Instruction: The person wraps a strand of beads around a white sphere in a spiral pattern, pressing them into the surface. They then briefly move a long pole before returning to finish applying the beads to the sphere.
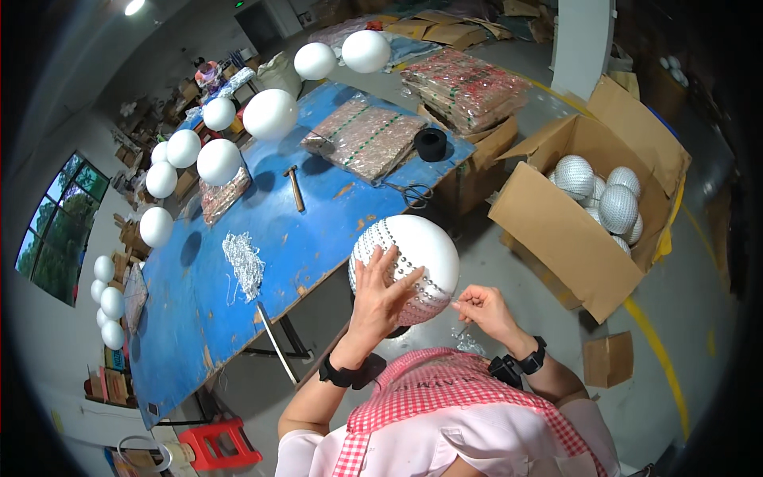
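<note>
A large white ball [425, 248], partly wound with rows of silvery beads, stands in front of me beside the table edge. A small dark piece shows under it. My left hand [377, 296] lies against the ball's near left side, fingers spread over the bead rows. Just right of the ball, my right hand [486, 312] is closed in a pinch on a thin bead string [457, 304]. Loose silvery strands [469, 342] hang below that hand. Part of the ball's left side is hidden behind my left fingers.
On the blue table [262, 195] lie a silvery bead-string bundle [243, 262], a hammer [295, 189], scissors [412, 193], a black tape roll [430, 145] and wrapped packs [366, 139]. White balls [270, 114] line its far side. An open carton [564, 238] holds beaded balls [618, 208].
</note>
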`<act>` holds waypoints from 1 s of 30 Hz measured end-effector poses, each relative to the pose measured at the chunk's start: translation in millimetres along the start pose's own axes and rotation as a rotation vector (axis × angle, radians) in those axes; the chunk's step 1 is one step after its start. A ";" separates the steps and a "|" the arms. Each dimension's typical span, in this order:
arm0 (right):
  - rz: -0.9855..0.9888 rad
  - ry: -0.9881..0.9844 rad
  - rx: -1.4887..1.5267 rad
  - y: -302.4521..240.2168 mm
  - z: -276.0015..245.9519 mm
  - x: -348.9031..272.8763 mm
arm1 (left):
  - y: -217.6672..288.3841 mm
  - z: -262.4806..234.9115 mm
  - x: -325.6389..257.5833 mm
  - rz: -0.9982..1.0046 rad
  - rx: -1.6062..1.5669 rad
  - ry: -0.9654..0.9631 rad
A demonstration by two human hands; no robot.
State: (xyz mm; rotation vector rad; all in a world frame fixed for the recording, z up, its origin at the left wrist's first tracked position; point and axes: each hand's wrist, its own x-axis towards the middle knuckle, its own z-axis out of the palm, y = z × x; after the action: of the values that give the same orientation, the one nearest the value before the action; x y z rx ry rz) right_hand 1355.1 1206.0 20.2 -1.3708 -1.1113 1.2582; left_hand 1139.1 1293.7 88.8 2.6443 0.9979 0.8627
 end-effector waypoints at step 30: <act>-0.254 -0.005 -0.469 -9.8 -0.6 -9.8 | 10.2 -0.6 -8.5 0.008 0.048 -0.030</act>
State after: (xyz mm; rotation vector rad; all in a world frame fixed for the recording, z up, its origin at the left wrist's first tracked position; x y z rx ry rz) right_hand 1354.8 1197.8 31.4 -1.5015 -1.5972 0.8471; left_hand 1139.1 1280.4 89.1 2.6943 1.0144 0.8079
